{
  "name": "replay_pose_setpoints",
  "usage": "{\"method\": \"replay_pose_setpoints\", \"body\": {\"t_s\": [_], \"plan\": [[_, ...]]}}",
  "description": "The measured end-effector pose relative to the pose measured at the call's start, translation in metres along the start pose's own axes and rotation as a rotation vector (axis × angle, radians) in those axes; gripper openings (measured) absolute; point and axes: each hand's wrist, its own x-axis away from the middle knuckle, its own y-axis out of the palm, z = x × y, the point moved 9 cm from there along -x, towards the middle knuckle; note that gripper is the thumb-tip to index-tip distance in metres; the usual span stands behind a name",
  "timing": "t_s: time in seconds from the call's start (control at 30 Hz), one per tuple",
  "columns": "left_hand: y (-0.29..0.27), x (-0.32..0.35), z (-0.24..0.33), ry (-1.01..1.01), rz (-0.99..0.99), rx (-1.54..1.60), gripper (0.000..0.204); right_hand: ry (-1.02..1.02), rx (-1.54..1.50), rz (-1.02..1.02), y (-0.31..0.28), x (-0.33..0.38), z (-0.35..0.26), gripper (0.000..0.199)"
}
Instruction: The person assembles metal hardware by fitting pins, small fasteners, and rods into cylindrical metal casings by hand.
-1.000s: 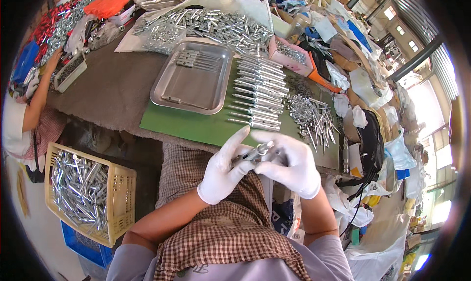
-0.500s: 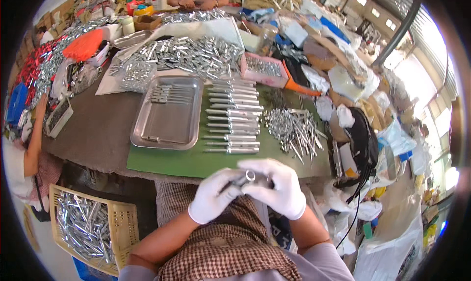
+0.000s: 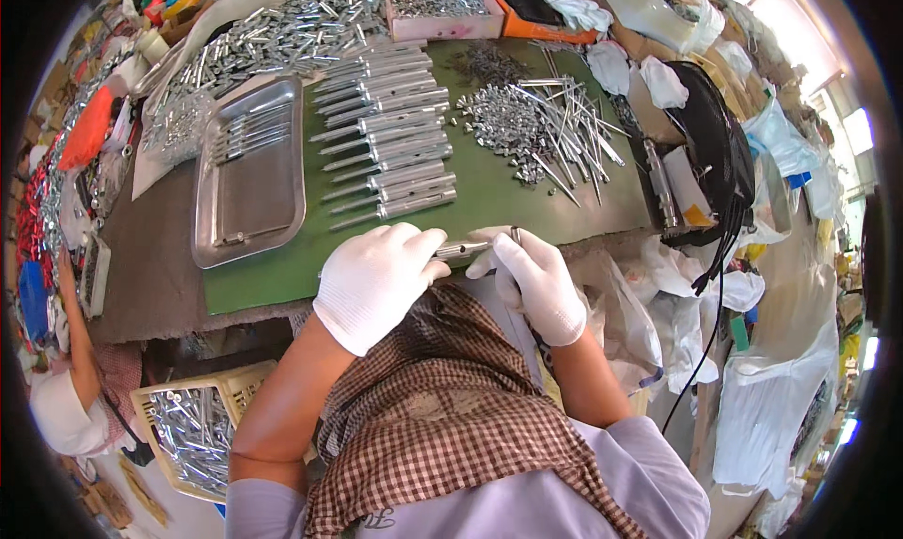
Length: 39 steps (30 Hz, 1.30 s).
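Observation:
Both my hands wear white gloves and meet at the front edge of the green mat (image 3: 527, 227). My left hand (image 3: 376, 283) is closed around a silver metal tube (image 3: 461, 249) with a small hole in its side, lying roughly level. At the tube's right end, my right hand (image 3: 541, 290) is closed, with a short metal piece (image 3: 515, 233) sticking up between its fingers. Just beyond, a row of silver tubes with thin rods (image 3: 395, 153) lies side by side on the mat.
A steel tray (image 3: 249, 214) with several thin metal parts stands left of the row. Small fittings (image 3: 513, 125) and loose rods (image 3: 574, 130) lie to the right. A pink box (image 3: 444, 14) and a heap of tubes are behind. A yellow crate (image 3: 240, 388) stands lower left, near another person's arm (image 3: 80, 341).
My view has tilted down and shifted. The tube, earlier pointing end-on at me between both hands, now lies sideways. My right hand has moved to its right end, with a short metal piece showing.

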Motion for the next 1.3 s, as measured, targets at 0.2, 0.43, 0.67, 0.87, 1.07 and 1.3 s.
{"method": "replay_pose_setpoints", "body": {"t_s": [0.2, 0.43, 0.67, 0.87, 1.07, 1.3], "plan": [[0.005, -0.004, -0.001, -0.039, -0.014, 0.077, 0.033, -0.049, 0.264, 0.121, -0.015, -0.01, 0.002, 0.022], [0.008, -0.012, -0.002, -0.056, 0.026, 0.123, 0.031, -0.101, 0.264, 0.153, -0.023, -0.016, -0.01, 0.017], [0.018, -0.016, 0.005, -0.122, -0.033, -0.033, 0.023, -0.579, 0.969, 0.515, -0.057, -0.006, -0.062, 0.01], [0.037, -0.02, 0.01, -0.173, -0.12, -0.12, 0.019, -0.511, 1.283, 0.528, -0.061, -0.029, -0.057, 0.014], [0.036, -0.023, 0.008, -0.17, -0.129, -0.069, 0.02, -0.556, 1.037, 0.393, -0.047, -0.019, -0.059, 0.013], [0.029, -0.03, 0.003, -0.161, -0.118, -0.098, 0.02, -0.698, 1.006, 0.2, -0.022, -0.019, -0.074, 0.011]]}}
